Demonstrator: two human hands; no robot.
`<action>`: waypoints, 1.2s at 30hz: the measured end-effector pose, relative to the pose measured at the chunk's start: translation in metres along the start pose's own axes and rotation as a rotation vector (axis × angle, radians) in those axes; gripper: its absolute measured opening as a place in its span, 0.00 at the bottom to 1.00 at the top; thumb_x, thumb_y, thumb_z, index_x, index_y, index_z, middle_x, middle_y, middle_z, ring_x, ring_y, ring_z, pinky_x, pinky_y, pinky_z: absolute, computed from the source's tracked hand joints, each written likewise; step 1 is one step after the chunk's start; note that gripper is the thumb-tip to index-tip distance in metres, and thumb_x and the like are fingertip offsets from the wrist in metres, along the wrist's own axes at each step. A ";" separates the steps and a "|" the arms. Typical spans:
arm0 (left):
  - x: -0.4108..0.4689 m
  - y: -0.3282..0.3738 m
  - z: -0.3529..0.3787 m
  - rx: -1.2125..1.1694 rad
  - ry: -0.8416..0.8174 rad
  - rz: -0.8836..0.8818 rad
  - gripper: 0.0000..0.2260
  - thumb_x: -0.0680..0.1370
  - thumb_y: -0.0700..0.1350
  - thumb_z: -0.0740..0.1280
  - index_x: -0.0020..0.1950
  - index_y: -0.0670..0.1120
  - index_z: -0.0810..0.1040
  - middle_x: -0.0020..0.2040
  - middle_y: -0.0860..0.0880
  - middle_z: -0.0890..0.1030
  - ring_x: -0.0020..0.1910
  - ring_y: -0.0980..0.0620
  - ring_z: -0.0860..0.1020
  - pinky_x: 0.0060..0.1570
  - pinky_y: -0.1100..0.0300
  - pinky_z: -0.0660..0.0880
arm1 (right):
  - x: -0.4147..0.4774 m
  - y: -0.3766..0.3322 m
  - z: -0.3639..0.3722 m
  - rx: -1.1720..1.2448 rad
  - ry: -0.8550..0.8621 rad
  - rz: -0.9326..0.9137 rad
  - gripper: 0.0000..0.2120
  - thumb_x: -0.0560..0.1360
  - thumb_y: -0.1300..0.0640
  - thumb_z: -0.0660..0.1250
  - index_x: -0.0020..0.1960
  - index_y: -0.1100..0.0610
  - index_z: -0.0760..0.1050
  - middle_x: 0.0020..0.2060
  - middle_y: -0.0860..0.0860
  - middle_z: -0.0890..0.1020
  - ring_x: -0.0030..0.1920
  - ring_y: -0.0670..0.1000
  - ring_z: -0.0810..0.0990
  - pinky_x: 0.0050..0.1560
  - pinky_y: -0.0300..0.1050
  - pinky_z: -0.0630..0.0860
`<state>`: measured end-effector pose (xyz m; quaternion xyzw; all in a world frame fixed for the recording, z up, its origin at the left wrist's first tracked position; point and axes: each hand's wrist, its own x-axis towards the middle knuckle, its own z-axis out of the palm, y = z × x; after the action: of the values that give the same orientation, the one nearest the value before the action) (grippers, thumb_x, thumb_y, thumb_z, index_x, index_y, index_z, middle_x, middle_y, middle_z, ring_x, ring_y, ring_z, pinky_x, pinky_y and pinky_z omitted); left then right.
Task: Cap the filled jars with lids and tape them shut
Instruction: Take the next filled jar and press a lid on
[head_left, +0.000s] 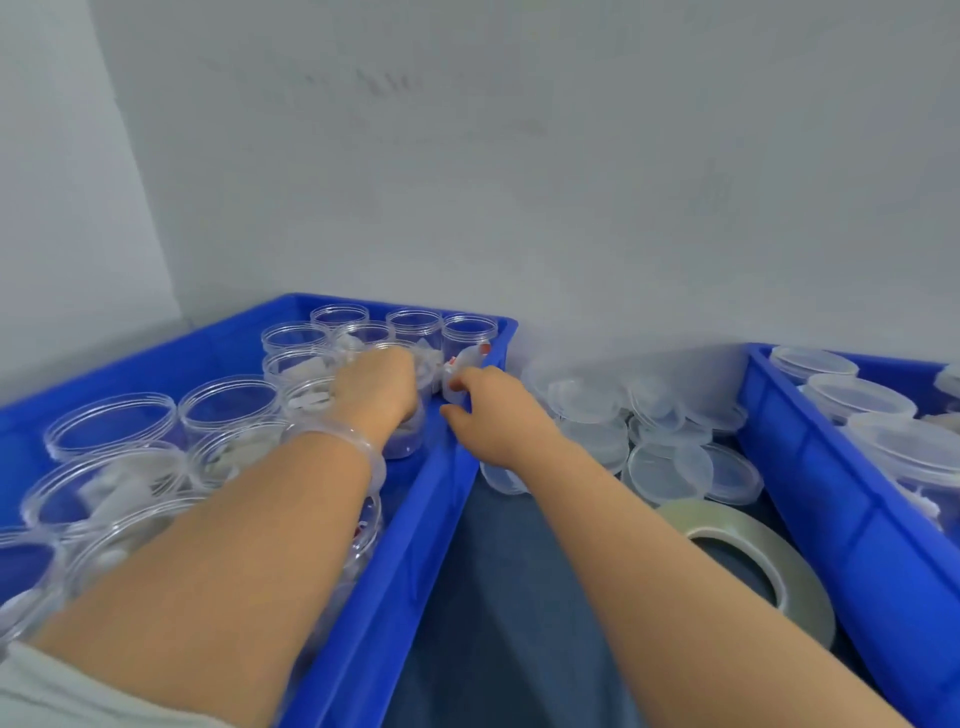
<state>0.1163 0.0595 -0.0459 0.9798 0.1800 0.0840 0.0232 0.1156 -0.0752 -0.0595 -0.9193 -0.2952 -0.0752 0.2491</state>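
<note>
Several clear open jars (117, 421), some with white contents, stand in the blue crate (457, 457) on the left. My left hand (376, 389) reaches into that crate and grips the top of a clear filled jar (408, 441) near its right wall. My right hand (488, 410) is at the crate's right rim, its fingers pinching a small clear item with a red tip (465, 371). A pile of clear lids (665, 467) lies between the crates. A roll of clear tape (748, 561) lies flat in front of the lids.
A second blue crate (831, 509) on the right holds capped jars (857, 397). A dark blue cloth (498, 623) covers the surface between the crates. A grey wall stands close behind everything.
</note>
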 end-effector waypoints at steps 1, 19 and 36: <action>-0.001 0.001 -0.001 0.020 0.021 0.020 0.09 0.77 0.38 0.62 0.54 0.46 0.79 0.49 0.46 0.79 0.52 0.45 0.77 0.61 0.45 0.68 | 0.000 0.002 0.001 0.035 0.013 0.005 0.15 0.78 0.55 0.62 0.62 0.60 0.72 0.58 0.58 0.74 0.56 0.58 0.74 0.53 0.48 0.71; -0.063 0.121 -0.061 -0.546 0.220 0.352 0.09 0.74 0.46 0.64 0.51 0.48 0.80 0.52 0.47 0.81 0.54 0.44 0.78 0.47 0.57 0.71 | -0.033 0.052 -0.048 0.355 0.404 0.366 0.46 0.55 0.40 0.64 0.70 0.58 0.62 0.56 0.54 0.79 0.48 0.51 0.79 0.39 0.40 0.70; -0.104 0.077 0.102 -1.921 0.132 -0.165 0.32 0.66 0.70 0.49 0.45 0.47 0.79 0.42 0.48 0.82 0.45 0.47 0.79 0.48 0.53 0.74 | -0.126 0.088 0.004 0.550 -0.095 0.206 0.30 0.66 0.62 0.66 0.67 0.48 0.68 0.60 0.47 0.76 0.60 0.47 0.76 0.57 0.37 0.73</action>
<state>0.0645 -0.0509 -0.1568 0.5207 0.1038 0.2483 0.8102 0.0641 -0.1991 -0.1353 -0.8449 -0.2209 0.0762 0.4813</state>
